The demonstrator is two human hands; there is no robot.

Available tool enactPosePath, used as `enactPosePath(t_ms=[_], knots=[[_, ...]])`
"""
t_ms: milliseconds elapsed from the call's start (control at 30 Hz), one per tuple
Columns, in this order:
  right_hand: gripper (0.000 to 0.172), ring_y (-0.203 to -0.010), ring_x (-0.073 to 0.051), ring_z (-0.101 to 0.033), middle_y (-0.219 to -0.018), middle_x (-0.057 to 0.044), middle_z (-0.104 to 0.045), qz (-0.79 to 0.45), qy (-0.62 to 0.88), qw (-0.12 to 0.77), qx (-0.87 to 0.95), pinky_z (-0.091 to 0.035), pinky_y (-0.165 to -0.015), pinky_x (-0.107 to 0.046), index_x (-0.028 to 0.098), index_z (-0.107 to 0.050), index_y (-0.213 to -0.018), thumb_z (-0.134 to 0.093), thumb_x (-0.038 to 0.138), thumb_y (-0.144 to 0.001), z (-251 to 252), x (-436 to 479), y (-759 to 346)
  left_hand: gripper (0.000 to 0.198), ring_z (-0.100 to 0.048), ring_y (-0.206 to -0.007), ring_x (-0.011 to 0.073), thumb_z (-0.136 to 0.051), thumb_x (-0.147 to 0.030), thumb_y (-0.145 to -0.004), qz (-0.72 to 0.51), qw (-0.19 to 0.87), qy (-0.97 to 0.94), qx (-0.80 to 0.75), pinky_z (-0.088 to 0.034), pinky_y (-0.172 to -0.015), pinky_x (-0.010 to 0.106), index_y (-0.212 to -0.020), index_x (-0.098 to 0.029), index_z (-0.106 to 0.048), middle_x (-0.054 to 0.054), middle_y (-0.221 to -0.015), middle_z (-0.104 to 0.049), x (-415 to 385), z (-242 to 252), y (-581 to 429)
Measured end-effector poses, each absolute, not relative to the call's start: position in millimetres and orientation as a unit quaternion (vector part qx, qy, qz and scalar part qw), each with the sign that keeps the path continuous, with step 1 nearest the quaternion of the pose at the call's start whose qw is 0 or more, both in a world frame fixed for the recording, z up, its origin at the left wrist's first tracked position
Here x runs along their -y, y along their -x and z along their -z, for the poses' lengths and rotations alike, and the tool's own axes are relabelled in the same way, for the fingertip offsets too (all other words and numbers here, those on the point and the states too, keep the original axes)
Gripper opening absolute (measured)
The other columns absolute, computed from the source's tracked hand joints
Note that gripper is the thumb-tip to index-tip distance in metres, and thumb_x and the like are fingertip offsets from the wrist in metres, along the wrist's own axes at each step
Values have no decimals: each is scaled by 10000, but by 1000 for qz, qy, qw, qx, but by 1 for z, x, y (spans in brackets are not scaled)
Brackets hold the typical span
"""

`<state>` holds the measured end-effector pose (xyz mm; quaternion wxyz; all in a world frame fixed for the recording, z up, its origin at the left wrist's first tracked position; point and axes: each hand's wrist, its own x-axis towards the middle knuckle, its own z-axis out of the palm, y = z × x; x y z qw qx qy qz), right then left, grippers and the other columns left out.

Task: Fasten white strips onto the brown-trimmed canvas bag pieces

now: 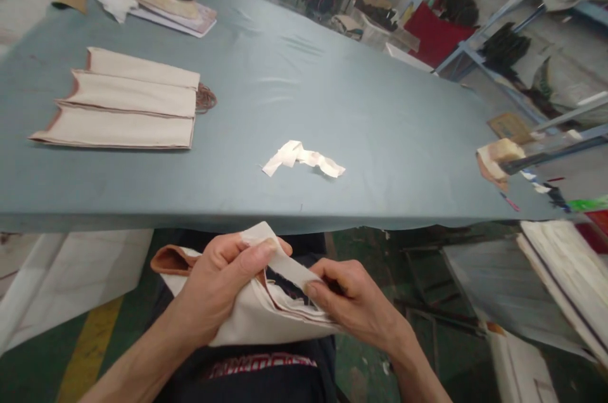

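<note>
The grey-green desk fills most of your view, its near edge running just above your hands. On its left part lie three folded cream bags, overlapped like steps, with brown cord handles poking out at their right end. Near the middle of the desk, well apart from the bags, sits a crumpled strip of white paper. Below the desk edge, over your lap, you hold a cream fabric piece with a brown-trimmed end sticking out to the left. Your left hand is closed around its upper part, thumb pressing a folded flap down against the fingers. Your right hand pinches the layered edge on the right side, fingertips tight on the fabric where the layers part slightly.
</note>
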<state>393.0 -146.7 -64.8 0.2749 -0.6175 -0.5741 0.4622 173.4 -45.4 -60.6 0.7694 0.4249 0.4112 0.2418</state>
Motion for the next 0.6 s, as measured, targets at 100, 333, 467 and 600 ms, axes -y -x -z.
enactPosePath(t_ms=[100,333,467,600], knots=[[342,-587,-101,-380,-652,62,-472,-501,602,273,558,-261,-563,-271,204,-646,-787,-683,428,-1042,65,151,-400,536,-665,-501,169,-995,-653,-664,-210,828,-334,-398,-535,-518,215,-883,-176,-884,10,-548,-716,43,54,-176],[508,-655,-134,-459,-714,24,-542,-491,560,377,550,-322,-608,-283,209,-608,-732,-725,588,-1050,60,152,-421,561,-431,-439,90,-856,-662,-808,-193,766,-442,-425,-336,-428,178,-573,-177,-699,1,-498,-639,37,60,-176],[522,-679,-136,-486,-748,16,-570,-460,562,402,558,-344,-617,-279,208,-593,-744,-700,599,-1074,62,148,-432,471,-457,-501,115,-780,-598,-864,-206,701,-535,-424,-310,-444,191,-647,-182,-729,-4,-555,-651,34,63,-177],[352,-686,-150,-551,-751,10,-629,-421,637,322,560,-410,-629,-274,207,-663,-814,-661,447,-1072,66,139,-438,379,-475,-524,133,-769,-521,-883,-267,644,-573,-431,-345,-457,212,-687,-203,-707,-25,-584,-636,33,70,-179]])
